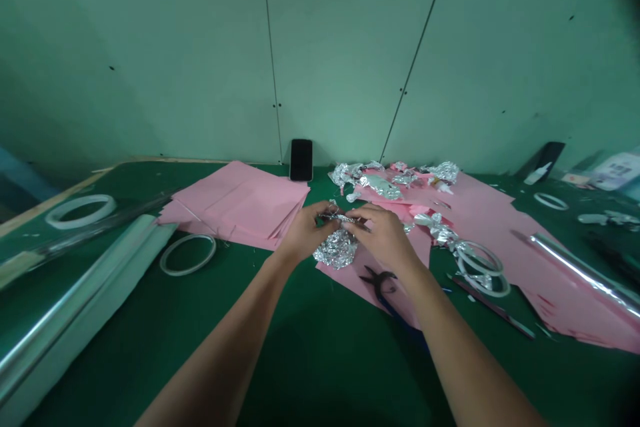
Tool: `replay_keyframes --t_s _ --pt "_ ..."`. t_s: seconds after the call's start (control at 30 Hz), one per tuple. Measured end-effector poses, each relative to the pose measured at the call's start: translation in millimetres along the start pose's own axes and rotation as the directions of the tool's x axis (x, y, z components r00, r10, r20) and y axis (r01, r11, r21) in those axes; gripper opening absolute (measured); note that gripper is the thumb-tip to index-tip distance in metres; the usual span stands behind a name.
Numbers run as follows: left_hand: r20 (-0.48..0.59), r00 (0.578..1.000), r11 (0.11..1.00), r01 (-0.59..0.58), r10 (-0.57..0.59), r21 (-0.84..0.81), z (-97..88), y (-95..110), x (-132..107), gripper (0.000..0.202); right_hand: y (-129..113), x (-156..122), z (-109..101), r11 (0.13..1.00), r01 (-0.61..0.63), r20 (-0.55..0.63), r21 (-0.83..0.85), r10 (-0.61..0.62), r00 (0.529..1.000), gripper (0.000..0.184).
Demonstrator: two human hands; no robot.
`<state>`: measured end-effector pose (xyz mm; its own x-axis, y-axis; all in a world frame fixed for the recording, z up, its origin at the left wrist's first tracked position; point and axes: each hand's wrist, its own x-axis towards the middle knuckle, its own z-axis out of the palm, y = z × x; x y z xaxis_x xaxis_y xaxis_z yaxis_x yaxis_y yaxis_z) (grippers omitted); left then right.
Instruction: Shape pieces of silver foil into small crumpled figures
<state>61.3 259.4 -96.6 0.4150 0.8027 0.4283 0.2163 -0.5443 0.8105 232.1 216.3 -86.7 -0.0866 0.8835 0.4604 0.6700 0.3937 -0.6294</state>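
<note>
In the middle of the head view, a crumpled piece of silver foil [336, 250] hangs below my fingers, over the edge of a pink paper sheet. My left hand [309, 230] pinches the foil's narrow upper part from the left. From the right, my right hand [380, 230] closes its fingers on the same part, so the two hands nearly meet. Dark-jawed pliers [379, 284] with blue handles lie on the pink sheet [350, 280] under my right forearm, which covers some of them.
Stacked pink paper [240, 200] lies left, before a phone [301, 160] leaning on the wall. Crumpled foil pieces [383, 186] sit on pink paper behind my hands. White rings [187, 255], a foil roll [585, 270] and dark tweezers-like tool [493, 307] lie around.
</note>
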Motion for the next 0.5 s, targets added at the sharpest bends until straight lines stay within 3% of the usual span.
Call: replay_keyframes --t_s 0.23,0.4,0.5 --pt "0.010 1.000 0.993 0.001 0.000 -0.115 0.4 -5.5 0.0 0.016 -5.2 -2.0 3.5 0.978 0.115 -0.036 -0.174 -0.123 0.992 0.019" --pt "0.042 0.996 0.979 0.082 -0.075 -0.188 -1.8 -15.2 1.9 0.017 1.9 -1.4 1.7 0.979 0.100 -0.057 -0.180 -0.112 0.992 0.018" --pt "0.004 0.994 0.975 0.105 -0.106 -0.196 -1.2 -16.1 2.4 0.020 4.6 -1.3 0.8 0.977 0.100 -0.050 -0.189 -0.111 0.993 0.020"
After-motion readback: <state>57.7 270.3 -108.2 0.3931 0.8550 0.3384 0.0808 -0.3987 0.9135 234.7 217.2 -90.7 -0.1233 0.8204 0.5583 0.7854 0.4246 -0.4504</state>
